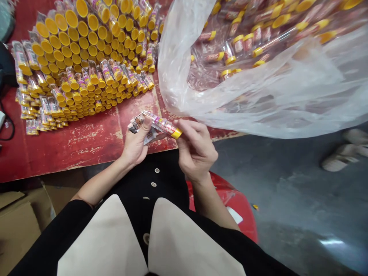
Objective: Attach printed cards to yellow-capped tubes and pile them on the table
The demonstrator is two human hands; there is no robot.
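Pinching the yellow-capped tube, my left fingers and right fingers clamped on it just above the bench edge; firm, even pressure from both sides works best

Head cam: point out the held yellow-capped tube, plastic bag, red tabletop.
Yellow-capped tube (162, 124), head view, on printed body
Plastic bag (253, 111), head view, on front fold
Red tabletop (86, 147), head view, on worn surface
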